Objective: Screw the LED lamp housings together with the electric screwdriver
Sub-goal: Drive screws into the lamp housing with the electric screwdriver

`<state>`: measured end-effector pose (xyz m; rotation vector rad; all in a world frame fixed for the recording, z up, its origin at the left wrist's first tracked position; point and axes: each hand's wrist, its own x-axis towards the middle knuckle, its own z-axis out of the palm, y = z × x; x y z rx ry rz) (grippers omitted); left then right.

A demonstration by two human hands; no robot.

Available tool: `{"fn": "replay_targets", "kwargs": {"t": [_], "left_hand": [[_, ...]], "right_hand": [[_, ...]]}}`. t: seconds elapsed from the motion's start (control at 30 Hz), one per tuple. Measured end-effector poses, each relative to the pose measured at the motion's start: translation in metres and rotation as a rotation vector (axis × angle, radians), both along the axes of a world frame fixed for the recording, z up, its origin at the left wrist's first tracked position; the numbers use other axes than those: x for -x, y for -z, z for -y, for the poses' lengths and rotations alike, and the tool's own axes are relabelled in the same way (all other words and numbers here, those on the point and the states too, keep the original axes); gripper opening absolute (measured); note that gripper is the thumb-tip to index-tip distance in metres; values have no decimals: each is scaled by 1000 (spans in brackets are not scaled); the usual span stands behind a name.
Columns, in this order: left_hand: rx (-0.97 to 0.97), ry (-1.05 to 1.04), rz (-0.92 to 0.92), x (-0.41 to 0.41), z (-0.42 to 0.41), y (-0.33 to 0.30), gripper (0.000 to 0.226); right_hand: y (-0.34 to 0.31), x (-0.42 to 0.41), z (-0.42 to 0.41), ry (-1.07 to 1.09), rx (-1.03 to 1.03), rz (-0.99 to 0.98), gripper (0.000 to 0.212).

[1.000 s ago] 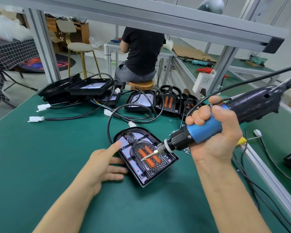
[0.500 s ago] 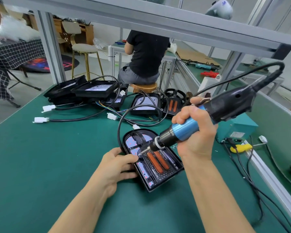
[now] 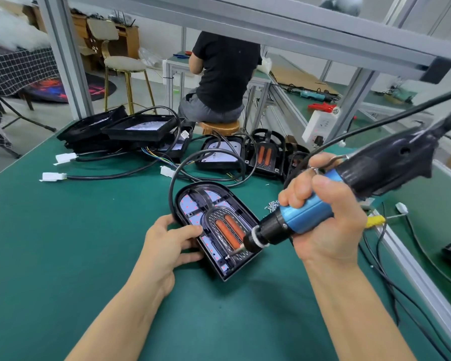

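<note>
On the green worktop (image 3: 63, 256) lies a black arch-topped LED lamp housing with two orange strips (image 3: 214, 227), near its middle. The left hand (image 3: 167, 246) holds the housing's left edge, thumb over the rim. The right hand (image 3: 323, 222) has its grip wrapped around the blue-and-black electric screwdriver (image 3: 310, 214), whose bit touches the housing near its lower end. A small heap of silver screws (image 3: 271, 205) sits just beside the housing.

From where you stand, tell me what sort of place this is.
Most likely a small electronics assembly workshop. Lamp housings with trailing cables cover a green bench, the right hand grips an electric screwdriver, and another worker sits at the next aluminium-framed station.
</note>
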<state>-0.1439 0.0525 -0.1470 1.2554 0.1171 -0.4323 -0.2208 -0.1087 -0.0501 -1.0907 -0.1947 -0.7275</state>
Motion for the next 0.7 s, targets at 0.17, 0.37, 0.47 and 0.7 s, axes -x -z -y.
{"fn": "replay_targets", "kwargs": {"t": [0.17,0.37,0.47,0.7], "left_hand": [[3,-9,-4,1,-1,0,41],[7,-12,-11,3,-1,-2,43],[14,-11,-14,4,-2,-3,41],[25,0,-19,7,-3,-3,34]], "right_hand": [[4,-1,-1,-19,30,9,27],[9,-2,-2,1,48,-3,26],[10,-2,-2,8,62,0,25],[10,-3,-7,-40,85,10,21]]}}
